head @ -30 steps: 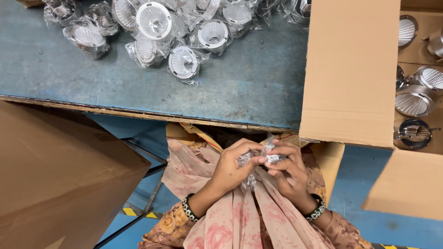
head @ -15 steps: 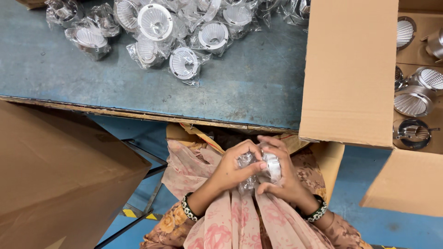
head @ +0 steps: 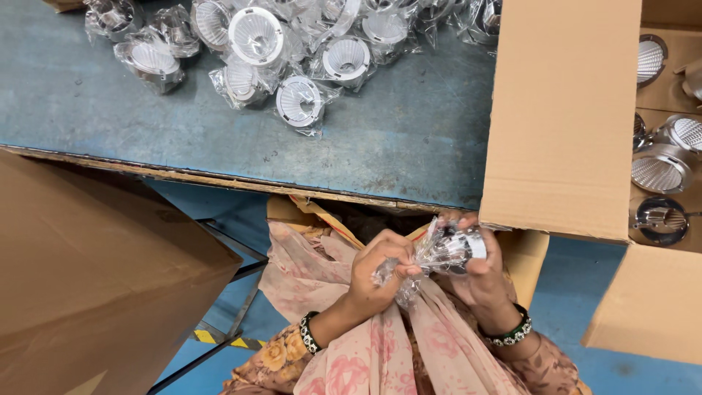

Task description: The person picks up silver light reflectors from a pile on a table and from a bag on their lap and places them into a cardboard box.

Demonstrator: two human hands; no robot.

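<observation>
Worn blue-grey paint covers the flat table (head: 409, 139), its near edge chipped down to bare wood. Below that edge, over the person's lap, both hands meet on one item: a small round metal lamp fitting (head: 459, 249), shiny and ribbed, wrapped in a crinkled clear plastic bag (head: 417, 262). Right hand (head: 482, 274) is curled closed around the fitting's body, fingers wrapped over its far side. Left hand (head: 376, 271) pinches the loose twisted end of the bag just beside the fitting, thumb and fingertips tight together on the film. Both wrists carry beaded bracelets, and a thin pink floral cloth (head: 365, 344) lies draped directly beneath the grip. Well above the grip, on the table's far side, a heap of bagged fittings (head: 292, 51) lies, each a white or silver cup with a fluted inside. Right of the grip stands an open cardboard box (head: 563, 124), smooth brown flap raised, with unwrapped silver fittings (head: 658, 168) inside. Left of the grip a second cardboard carton (head: 95, 271) stands, plain and matte.
</observation>
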